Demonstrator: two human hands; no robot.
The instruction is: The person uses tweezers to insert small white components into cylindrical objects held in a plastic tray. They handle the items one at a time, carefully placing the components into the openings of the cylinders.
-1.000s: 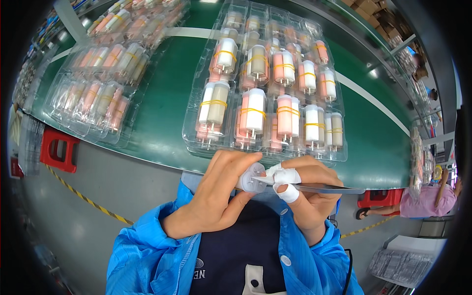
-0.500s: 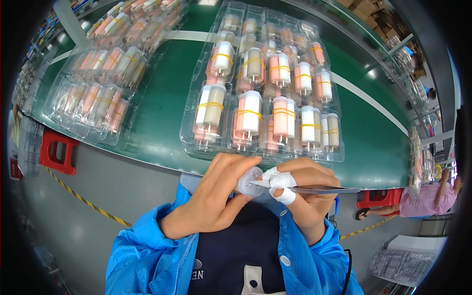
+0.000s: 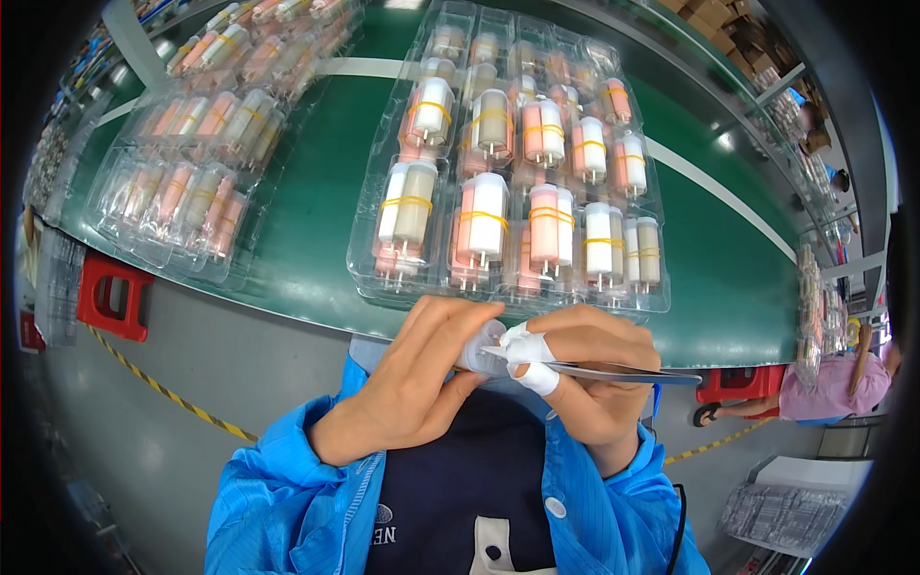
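My left hand (image 3: 407,369) is closed round a small translucent plastic cylinder (image 3: 477,356), its end turned toward my right hand. My right hand (image 3: 594,359), with white tape wrapped on its thumb and a fingertip, grips metal tweezers (image 3: 628,372). Their narrow tip reaches the end of the cylinder; whether it pinches anything there I cannot make out. Just beyond both hands, a clear plastic tray (image 3: 369,278) holds bundles of white, pink and grey cylinders, such as one bundle (image 3: 407,206) bound with yellow rubber bands.
More filled clear trays (image 3: 177,196) stand on the green table (image 3: 316,230) at the left. Red stools (image 3: 110,297) stand beside the table's near edge. At the far right is a person in a pink top (image 3: 834,388). A metal rail (image 3: 661,48) runs along the back.
Both hands have shifted very slightly, and the tweezers' tip has moved a little left at the cylinder's end. The tray in front has slid slightly left in view.
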